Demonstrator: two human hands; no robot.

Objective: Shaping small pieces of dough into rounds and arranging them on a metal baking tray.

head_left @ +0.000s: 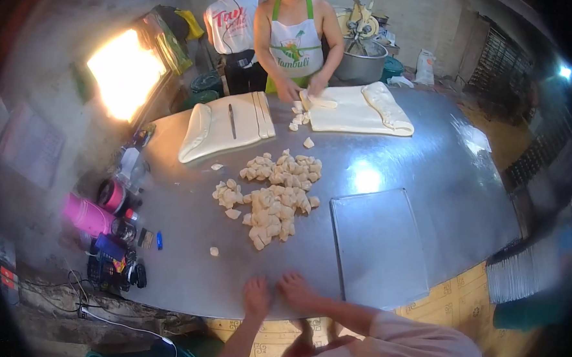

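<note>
Near the table's front edge, my left hand [257, 296] is curled down on the steel tabletop [191, 264], palm hidden. Close on its right, my right hand [297, 289] is also curled, knuckles up; whatever lies under either palm does not show. Beyond them spreads a heap of cut dough pieces [275, 207], pale and lumpy. One small dough piece [214, 251] lies apart on the left. To the right of my right hand sits a flat rectangular metal tray [380, 241].
Across the table a person in an apron [298, 46] handles dough by a folded dough slab [354, 111]. Another dough slab [230, 125] bears a dark blade. A pink tumbler [88, 216] and clutter line the left edge. A mixer [359, 43] stands behind.
</note>
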